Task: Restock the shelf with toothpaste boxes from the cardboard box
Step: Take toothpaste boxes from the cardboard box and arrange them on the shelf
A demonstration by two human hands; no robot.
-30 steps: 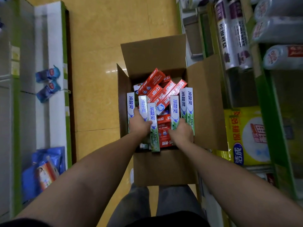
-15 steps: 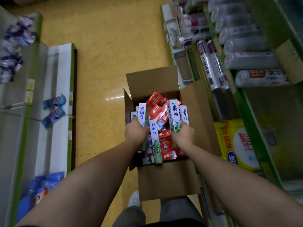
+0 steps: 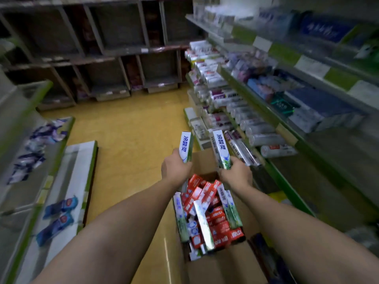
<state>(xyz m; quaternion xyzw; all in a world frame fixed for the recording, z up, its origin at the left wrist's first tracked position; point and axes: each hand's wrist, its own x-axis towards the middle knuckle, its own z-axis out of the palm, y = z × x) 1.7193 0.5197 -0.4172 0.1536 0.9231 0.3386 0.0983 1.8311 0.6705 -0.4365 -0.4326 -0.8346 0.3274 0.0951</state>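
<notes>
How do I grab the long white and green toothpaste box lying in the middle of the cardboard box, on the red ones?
Come from straight above and pinch the white and green toothpaste box across its two long edges, near the middle. It lies slanted on top of the red boxes, so its upper face is free, while its near end looks tucked among others.

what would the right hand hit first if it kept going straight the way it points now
Probably the packaged rolls on the low right-hand shelf: the right hand leads with its white-green toothpaste box aimed there. Depth is unclear, so it could pass over them.
</notes>
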